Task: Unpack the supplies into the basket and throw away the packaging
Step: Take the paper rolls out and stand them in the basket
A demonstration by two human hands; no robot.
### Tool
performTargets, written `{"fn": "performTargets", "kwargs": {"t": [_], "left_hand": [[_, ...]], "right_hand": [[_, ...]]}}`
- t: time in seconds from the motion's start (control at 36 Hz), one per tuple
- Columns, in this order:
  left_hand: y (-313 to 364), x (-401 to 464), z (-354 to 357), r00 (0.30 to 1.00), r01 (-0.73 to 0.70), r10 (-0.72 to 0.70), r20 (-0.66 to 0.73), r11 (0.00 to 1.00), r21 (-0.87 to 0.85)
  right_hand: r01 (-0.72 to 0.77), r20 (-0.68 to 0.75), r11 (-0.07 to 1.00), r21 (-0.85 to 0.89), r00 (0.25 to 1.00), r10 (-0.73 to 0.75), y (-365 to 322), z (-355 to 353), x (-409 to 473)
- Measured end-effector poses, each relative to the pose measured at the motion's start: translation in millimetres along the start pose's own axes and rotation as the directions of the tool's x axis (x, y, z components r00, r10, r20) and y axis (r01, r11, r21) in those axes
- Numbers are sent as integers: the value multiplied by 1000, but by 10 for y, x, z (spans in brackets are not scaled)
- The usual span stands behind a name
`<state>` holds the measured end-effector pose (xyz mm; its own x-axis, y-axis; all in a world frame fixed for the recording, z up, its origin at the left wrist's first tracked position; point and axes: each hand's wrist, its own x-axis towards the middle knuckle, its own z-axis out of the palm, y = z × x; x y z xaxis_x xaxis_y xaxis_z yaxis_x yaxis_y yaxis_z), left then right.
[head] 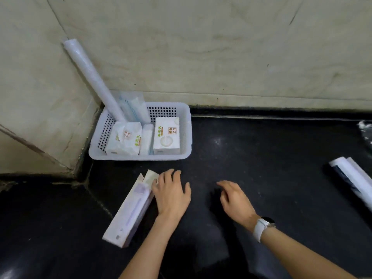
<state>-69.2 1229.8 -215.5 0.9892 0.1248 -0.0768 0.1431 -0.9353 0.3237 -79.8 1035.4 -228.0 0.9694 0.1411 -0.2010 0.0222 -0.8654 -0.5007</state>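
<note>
A white perforated basket [186, 135] stands in the corner on the dark counter. It holds white tissue packs [166, 135], a flat plastic pack and a long white roll [92, 77] leaning against the wall. In front of it lies a long white toothbrush box [128, 210] with its far flap open. My left hand [172, 193] rests flat beside the box, fingers spread, its thumb touching the box's open end. My right hand [235, 198], with a white watch on the wrist, hovers over the counter with loosely curled fingers and holds nothing.
A white rolled package [354, 178] lies at the right edge of the counter, with crinkled clear plastic [366, 131] behind it. Beige tiled walls close off the back and left. The counter steps down at the left front.
</note>
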Motion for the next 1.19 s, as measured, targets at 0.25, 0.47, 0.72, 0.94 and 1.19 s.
{"fn": "performTargets", "kwargs": {"t": [0.25, 0.47, 0.72, 0.94, 1.19], "left_hand": [[1140, -14, 434, 905, -318, 339, 258, 940, -122], [2501, -85, 970, 711, -492, 502, 493, 855, -162], [3358, -129, 1650, 638, -504, 389, 665, 863, -22], [3365, -142, 1866, 675, -497, 326, 662, 864, 82], [3705, -79, 1374, 762, 244, 286, 581, 705, -666]], "right_hand": [[-366, -80, 926, 89, 924, 373, 910, -433, -801], [-541, -274, 829, 143, 783, 558, 1912, -1136, -1347], [-708, -391, 691, -143, 682, 618, 3244, -1905, -1158], [-670, -125, 727, -153, 742, 658, 3817, -1915, -978], [-417, -25, 842, 341, 892, 452, 3153, -1804, -749]]}}
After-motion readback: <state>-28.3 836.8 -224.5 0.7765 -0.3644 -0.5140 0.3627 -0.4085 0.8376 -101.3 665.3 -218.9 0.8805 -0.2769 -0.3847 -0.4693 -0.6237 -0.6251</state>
